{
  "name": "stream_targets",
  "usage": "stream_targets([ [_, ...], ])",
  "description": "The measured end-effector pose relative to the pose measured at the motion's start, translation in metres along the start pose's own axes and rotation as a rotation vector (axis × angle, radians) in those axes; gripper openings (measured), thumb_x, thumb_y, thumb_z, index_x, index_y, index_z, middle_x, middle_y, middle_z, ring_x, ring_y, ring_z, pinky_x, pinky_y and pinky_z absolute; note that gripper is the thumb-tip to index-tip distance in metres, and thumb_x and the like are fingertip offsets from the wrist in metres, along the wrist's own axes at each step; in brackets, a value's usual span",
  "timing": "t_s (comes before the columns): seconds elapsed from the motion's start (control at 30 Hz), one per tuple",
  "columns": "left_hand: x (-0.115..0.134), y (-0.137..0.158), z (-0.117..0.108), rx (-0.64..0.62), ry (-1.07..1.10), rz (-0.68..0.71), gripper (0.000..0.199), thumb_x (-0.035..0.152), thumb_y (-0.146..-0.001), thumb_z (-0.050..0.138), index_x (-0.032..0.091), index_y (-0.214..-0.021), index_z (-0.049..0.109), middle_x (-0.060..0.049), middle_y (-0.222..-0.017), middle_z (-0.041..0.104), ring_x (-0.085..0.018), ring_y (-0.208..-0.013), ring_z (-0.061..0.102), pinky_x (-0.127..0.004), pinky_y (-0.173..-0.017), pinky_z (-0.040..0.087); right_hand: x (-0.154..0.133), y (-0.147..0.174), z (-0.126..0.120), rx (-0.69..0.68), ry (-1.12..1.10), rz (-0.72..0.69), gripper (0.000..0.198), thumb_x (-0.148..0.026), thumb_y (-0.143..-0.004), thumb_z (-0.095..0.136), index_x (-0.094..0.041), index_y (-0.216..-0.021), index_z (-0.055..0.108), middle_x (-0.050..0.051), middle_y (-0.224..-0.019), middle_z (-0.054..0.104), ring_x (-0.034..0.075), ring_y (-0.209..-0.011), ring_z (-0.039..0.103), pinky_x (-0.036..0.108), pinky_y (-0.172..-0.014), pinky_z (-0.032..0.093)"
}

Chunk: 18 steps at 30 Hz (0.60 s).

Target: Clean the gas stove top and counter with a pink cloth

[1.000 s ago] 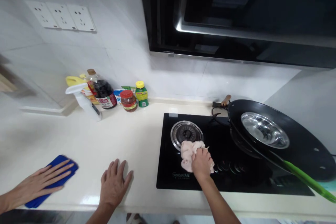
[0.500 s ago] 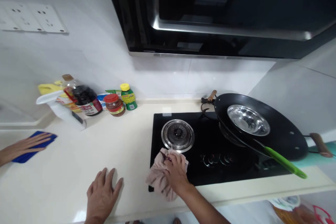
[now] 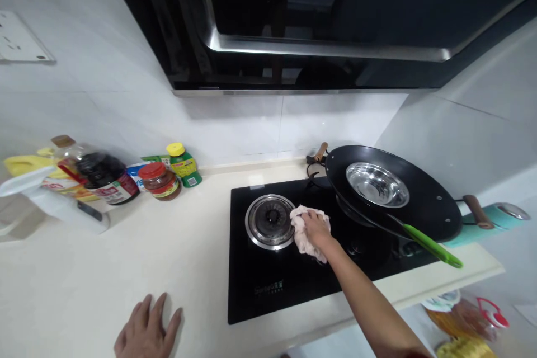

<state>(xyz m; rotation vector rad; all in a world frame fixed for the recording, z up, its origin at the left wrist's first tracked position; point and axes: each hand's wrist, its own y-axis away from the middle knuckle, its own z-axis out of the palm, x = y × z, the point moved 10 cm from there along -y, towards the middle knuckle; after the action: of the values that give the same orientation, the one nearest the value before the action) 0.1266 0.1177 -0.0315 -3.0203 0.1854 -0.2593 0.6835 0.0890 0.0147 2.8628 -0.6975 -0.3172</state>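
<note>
My right hand (image 3: pixel 315 229) is closed on a crumpled pale pink cloth (image 3: pixel 302 235), pressed onto the black glass cooktop (image 3: pixel 268 274) just right of the left burner (image 3: pixel 271 221). Fingers spread, my left hand (image 3: pixel 146 329) rests on the white countertop (image 3: pixel 188 257), left of the cooktop, holding nothing. A black wok (image 3: pixel 423 201) sits over the right burner with a steel bowl (image 3: pixel 377 183) in it. The green handle (image 3: pixel 432 246) of a utensil sticks out over the wok's front rim; the utensil's head is hidden.
Along the back wall stand a white spray bottle (image 3: pixel 59 201), a dark sauce bottle (image 3: pixel 109 179), a red-lidded jar (image 3: pixel 160 180) and a green yellow-capped bottle (image 3: pixel 184 165). A black range hood (image 3: pixel 335 67) hangs overhead. A red-handled oil jug (image 3: pixel 482 313) is below the counter at right.
My right hand has moved the cloth from the cooktop's front left edge to the burner's right side. The view has turned right, so the other person's hand with a blue cloth is gone.
</note>
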Motion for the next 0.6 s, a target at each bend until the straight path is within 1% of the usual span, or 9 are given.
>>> stream_targets([
  [0.07, -0.002, 0.000, 0.005, -0.026, 0.006, 0.004, 0.060, 0.056, -0.093, 0.043, 0.032, -0.147, 0.051, -0.012, -0.155, 0.051, -0.034, -0.154, 0.031, -0.060, -0.118, 0.034, 0.013, -0.027, -0.011, 0.036, 0.013, 0.046, 0.051, -0.016, -0.099, 0.041, -0.028, -0.145, 0.057, 0.012, -0.157, 0.047, 0.029, -0.132, 0.049, 0.043, -0.111, 0.033],
  [0.17, -0.002, 0.000, 0.003, -0.022, -0.003, 0.011, 0.062, 0.057, -0.096, 0.036, 0.027, -0.148, 0.050, -0.016, -0.159, 0.045, -0.035, -0.154, 0.030, -0.059, -0.118, 0.034, 0.035, -0.058, -0.029, 0.090, 0.037, 0.115, 0.050, -0.018, -0.101, 0.040, -0.031, -0.147, 0.057, 0.011, -0.159, 0.044, 0.030, -0.141, 0.041, 0.046, -0.116, 0.026],
  [0.27, 0.002, 0.000, -0.003, 0.025, -0.007, 0.014, 0.066, 0.058, -0.097, 0.027, 0.021, -0.147, 0.051, -0.018, -0.160, 0.042, -0.035, -0.153, 0.032, -0.059, -0.118, 0.035, 0.057, -0.067, -0.037, 0.099, 0.052, 0.186, 0.048, -0.023, -0.103, 0.041, -0.035, -0.148, 0.056, 0.010, -0.163, 0.039, 0.031, -0.147, 0.035, 0.048, -0.118, 0.025],
  [0.33, 0.006, 0.000, -0.005, 0.026, -0.006, 0.018, 0.066, 0.059, -0.097, 0.025, 0.021, -0.145, 0.052, -0.018, -0.159, 0.043, -0.035, -0.153, 0.033, -0.058, -0.117, 0.035, 0.070, -0.057, -0.033, 0.075, 0.055, 0.230, 0.047, -0.028, -0.106, 0.038, -0.035, -0.148, 0.055, 0.011, -0.163, 0.039, 0.032, -0.147, 0.036, 0.048, -0.117, 0.027],
  [0.43, 0.008, 0.000, -0.005, 0.008, -0.011, 0.017, 0.065, 0.058, -0.097, 0.026, 0.022, -0.145, 0.052, -0.018, -0.158, 0.044, -0.035, -0.153, 0.032, -0.060, -0.118, 0.034, 0.079, -0.024, -0.020, 0.031, 0.062, 0.266, 0.045, -0.039, -0.108, 0.036, -0.034, -0.148, 0.055, 0.014, -0.157, 0.045, 0.034, -0.143, 0.042, 0.052, -0.115, 0.029],
  [0.53, 0.009, -0.001, -0.005, -0.012, -0.010, 0.013, 0.064, 0.056, -0.097, 0.026, 0.021, -0.145, 0.051, -0.019, -0.158, 0.043, -0.036, -0.153, 0.032, -0.061, -0.118, 0.034, 0.078, 0.014, -0.009, -0.002, 0.065, 0.272, 0.053, -0.056, -0.107, 0.036, -0.031, -0.147, 0.057, 0.018, -0.151, 0.050, 0.037, -0.137, 0.049, 0.057, -0.112, 0.031],
  [0.6, 0.008, -0.002, -0.004, -0.017, -0.010, 0.013, 0.066, 0.058, -0.097, 0.027, 0.020, -0.145, 0.051, -0.020, -0.158, 0.043, -0.037, -0.153, 0.031, -0.061, -0.117, 0.034, 0.070, 0.031, -0.005, -0.016, 0.059, 0.264, 0.060, -0.063, -0.104, 0.036, -0.028, -0.148, 0.056, 0.020, -0.148, 0.051, 0.039, -0.132, 0.053, 0.058, -0.108, 0.035],
])
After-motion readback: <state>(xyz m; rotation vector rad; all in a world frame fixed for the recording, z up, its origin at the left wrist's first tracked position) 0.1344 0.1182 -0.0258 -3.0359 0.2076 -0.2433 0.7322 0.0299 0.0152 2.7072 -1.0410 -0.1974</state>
